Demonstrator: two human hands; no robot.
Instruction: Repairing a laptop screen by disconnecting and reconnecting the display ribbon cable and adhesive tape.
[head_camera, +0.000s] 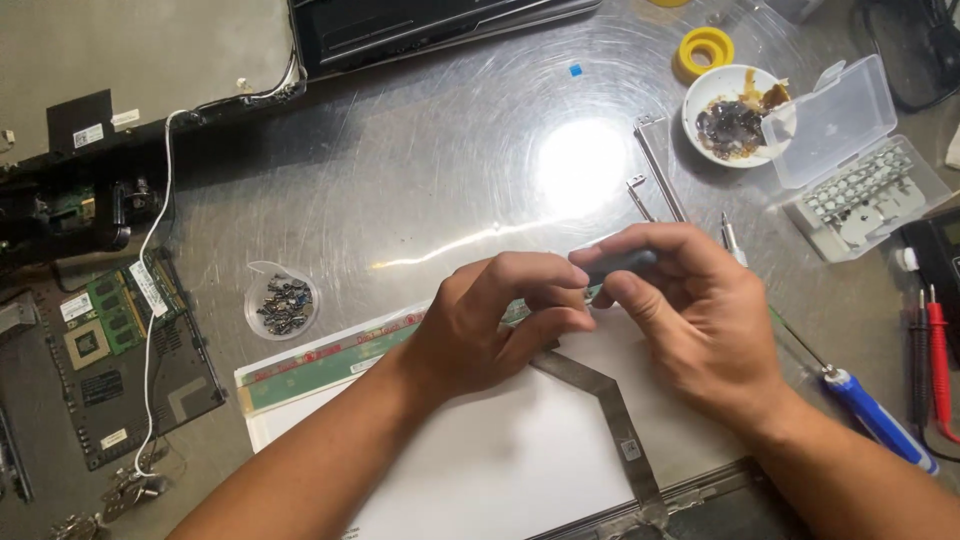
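A bare screen panel lies back-up at the bottom centre of the frame, white with a green strip along its upper edge and a small grey label on its flat ribbon. At far left, white rectangular labels sit on the green memory module and dark circuit board. A clear plastic box with its lid open stands at upper right.

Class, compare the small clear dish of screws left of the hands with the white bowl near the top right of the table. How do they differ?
The clear dish is see-through plastic; the white bowl is opaque. The dish holds small dark screws; the bowl holds a dark, brownish messy residue. The dish looks smaller than the bowl. The dish stands alone beside the white panel; the bowl sits against an open clear plastic case. Both are round, open-topped and rest on the metal table.
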